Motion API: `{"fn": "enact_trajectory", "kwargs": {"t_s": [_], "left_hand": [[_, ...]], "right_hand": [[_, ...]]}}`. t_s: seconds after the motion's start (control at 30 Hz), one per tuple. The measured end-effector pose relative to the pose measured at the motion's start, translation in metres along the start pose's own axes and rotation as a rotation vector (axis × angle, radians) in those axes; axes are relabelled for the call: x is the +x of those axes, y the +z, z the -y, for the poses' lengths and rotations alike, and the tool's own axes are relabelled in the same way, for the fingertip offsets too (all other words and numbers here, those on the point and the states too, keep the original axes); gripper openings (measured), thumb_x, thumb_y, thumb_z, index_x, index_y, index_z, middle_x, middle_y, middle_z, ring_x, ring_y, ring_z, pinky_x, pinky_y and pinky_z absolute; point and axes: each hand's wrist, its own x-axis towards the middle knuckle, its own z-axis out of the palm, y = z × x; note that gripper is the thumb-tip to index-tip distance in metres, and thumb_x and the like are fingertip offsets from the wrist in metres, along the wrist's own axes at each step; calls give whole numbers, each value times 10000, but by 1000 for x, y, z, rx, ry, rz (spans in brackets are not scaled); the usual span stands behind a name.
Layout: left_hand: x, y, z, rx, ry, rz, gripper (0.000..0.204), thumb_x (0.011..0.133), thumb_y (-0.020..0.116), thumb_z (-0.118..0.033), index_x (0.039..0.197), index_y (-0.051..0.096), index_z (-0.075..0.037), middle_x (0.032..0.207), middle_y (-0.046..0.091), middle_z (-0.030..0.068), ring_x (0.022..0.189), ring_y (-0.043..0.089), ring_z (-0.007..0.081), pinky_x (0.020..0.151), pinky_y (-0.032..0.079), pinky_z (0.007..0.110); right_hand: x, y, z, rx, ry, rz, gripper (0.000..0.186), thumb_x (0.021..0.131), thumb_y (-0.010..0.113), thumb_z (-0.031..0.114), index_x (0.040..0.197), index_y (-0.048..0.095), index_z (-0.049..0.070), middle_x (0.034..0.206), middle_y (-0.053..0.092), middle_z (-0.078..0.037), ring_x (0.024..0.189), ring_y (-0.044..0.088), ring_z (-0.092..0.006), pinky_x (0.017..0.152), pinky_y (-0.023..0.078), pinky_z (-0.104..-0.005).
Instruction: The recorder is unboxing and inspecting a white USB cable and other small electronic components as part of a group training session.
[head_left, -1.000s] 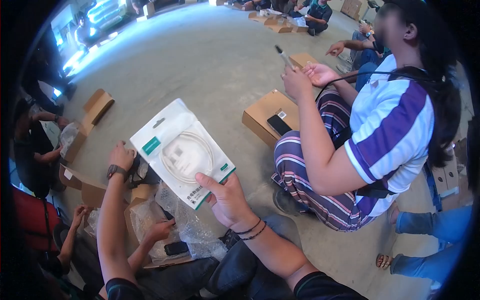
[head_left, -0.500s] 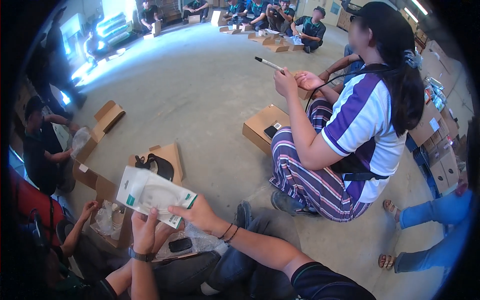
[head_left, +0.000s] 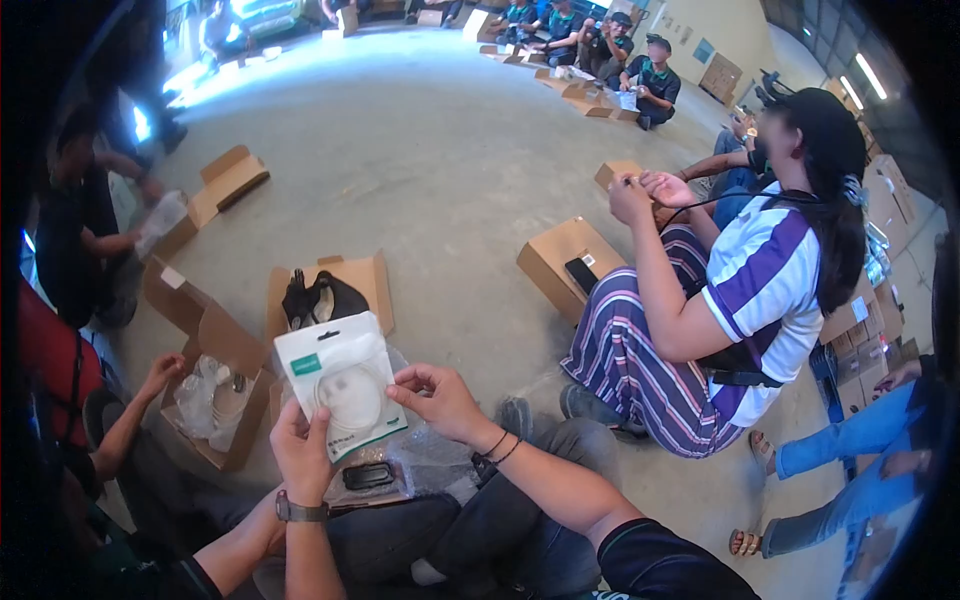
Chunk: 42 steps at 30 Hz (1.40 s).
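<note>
A white packet (head_left: 305, 350) with a green label and a hanging slot is held up in front of me. Through its clear window shows what looks like a coiled white cable (head_left: 350, 397). My left hand (head_left: 303, 445), with a watch on the wrist, grips the packet's lower left, thumb on the front. At its right edge my right hand (head_left: 435, 400) pinches with thumb and fingers. Below, by my crossed legs, a small black device (head_left: 368, 476) lies on bubble wrap (head_left: 435, 460). Another forearm (head_left: 235, 545) passes beside my left wrist.
An open cardboard box (head_left: 365, 275) ahead holds black straps (head_left: 322, 300). To its left stands an open box (head_left: 240, 440) with plastic-wrapped things, a neighbour's hand (head_left: 163, 375) above it. A person (head_left: 760, 270) squats at right beside a closed box (head_left: 560, 250) bearing a phone.
The packet has turned more upright, its window now facing me. My right hand has shifted from its lower front to its right edge. The squatting person's pen has been lowered from sight.
</note>
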Motion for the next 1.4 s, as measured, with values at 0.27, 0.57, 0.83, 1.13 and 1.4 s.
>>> {"fn": "enact_trajectory", "kwargs": {"t_s": [0.27,0.57,0.83,1.13,1.4], "left_hand": [[18,12,3,26,158,-346,327,1124,519,-221,1313,588,37,1206,686,94,1114,615,151,964,491,324],[9,0,-22,-505,264,-500,349,1120,545,-284,1364,516,-36,1320,623,93,1201,610,214,1047,490,396],[-9,-10,-52,-528,361,-521,344,1110,567,-276,1360,508,-48,1313,610,87,1229,589,223,1060,473,414],[-7,-21,-60,-666,237,-464,338,1131,502,-281,1388,506,-63,1352,613,73,1275,590,241,1106,472,462],[1,-10,-51,-647,226,-449,342,1108,564,-276,1347,509,-38,1336,615,93,1255,598,233,1073,492,440]], "right_hand": [[9,-22,-10,-381,10,-51,384,1032,684,323,1233,663,-4,1061,740,-140,948,708,-220,864,559,-351],[6,-4,-17,-1062,449,132,863,823,754,690,1239,658,-61,1166,713,-324,1102,711,-443,965,552,-489],[13,16,-64,-958,505,190,732,824,728,627,1076,759,-60,1089,743,-298,1058,725,-443,918,569,-496],[20,17,-73,-957,467,42,484,869,707,444,1021,773,-11,1062,748,-285,1028,722,-470,892,575,-532],[31,-30,-69,-1132,453,-36,449,874,711,426,1058,774,22,1140,742,-266,1072,717,-454,918,573,-539]]}}
